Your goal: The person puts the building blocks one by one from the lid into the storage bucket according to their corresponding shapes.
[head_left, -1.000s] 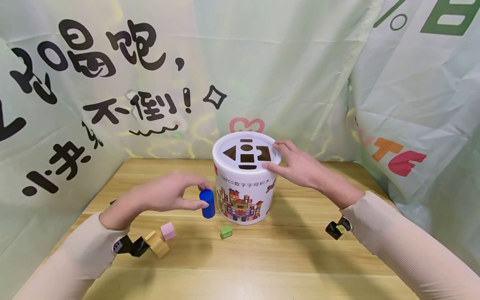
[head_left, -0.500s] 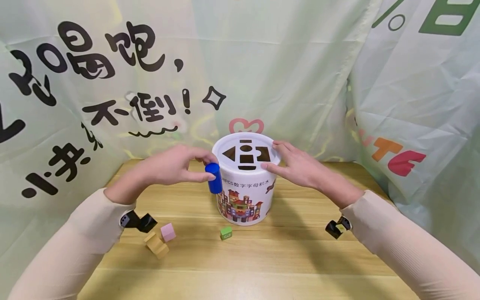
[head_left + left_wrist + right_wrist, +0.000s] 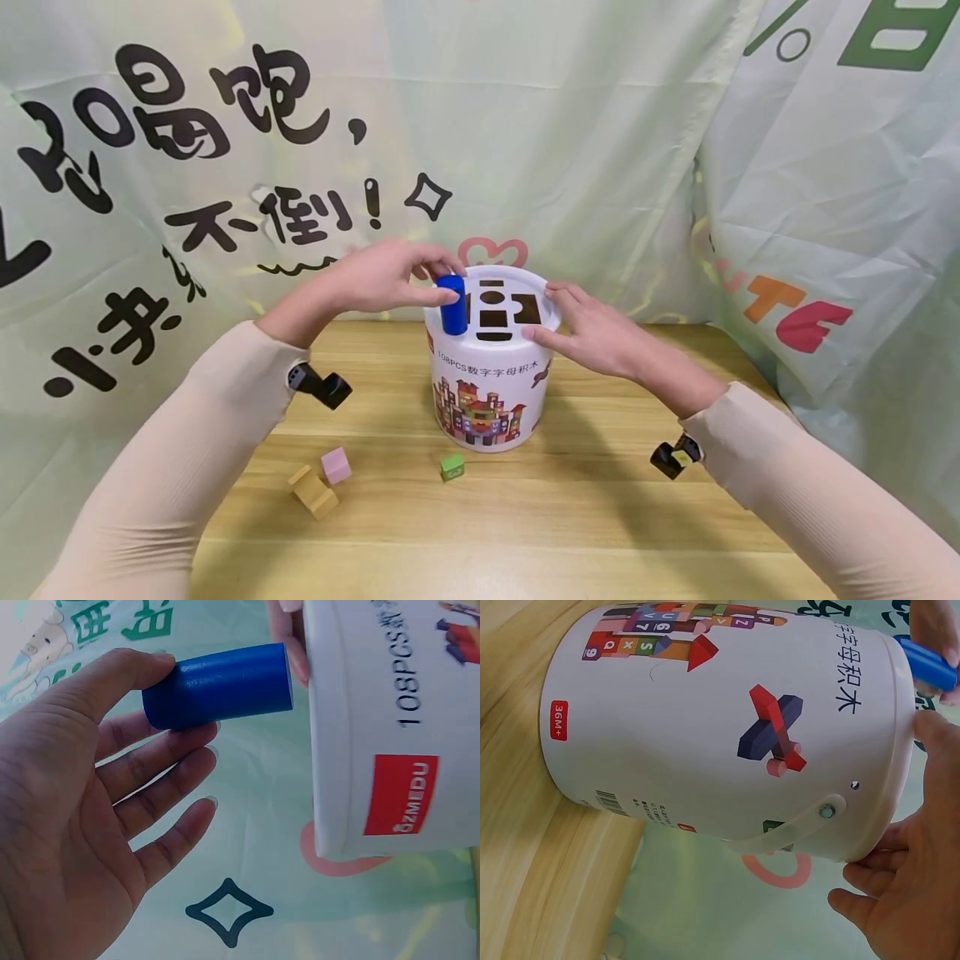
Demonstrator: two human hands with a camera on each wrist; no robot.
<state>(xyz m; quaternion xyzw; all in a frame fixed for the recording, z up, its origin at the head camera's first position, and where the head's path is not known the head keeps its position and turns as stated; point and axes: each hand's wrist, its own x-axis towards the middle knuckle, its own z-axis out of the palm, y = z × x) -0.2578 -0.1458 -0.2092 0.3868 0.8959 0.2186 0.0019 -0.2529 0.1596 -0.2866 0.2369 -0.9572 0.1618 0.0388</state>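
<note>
While the left hand (image 3: 378, 279) pinches a blue wooden cylinder block (image 3: 452, 304) between thumb and forefinger, its other fingers (image 3: 161, 776) lie loosely spread below the block, as the left wrist view shows. The cylinder stands upright in this grip, its lower end over the near left edge of the white lid with shape cut-outs (image 3: 495, 307) — just beside the fingertips, and close to the triangular hole it partly covers. That lid closes a white round toy bucket printed with coloured building blocks (image 3: 486, 392), which stands on the light wooden desk (image 3: 600, 517). The right hand (image 3: 596, 333) rests on the bucket's rim on the far side from the left grip, thumb at the near edge and fingers curved along the rim, steadying it; the right wrist view shows the fingers (image 3: 877, 866) wrapped around the lid's edge beside a white handle mount. Below and well apart from the left grip, on the desk, lie a pink cube (image 3: 337, 465) touching a tan wooden block (image 3: 313, 492) — and nearer the bucket's foot, a small green cube (image 3: 452, 466). Pale green printed cloth (image 3: 600, 125) hangs behind both hands.
</note>
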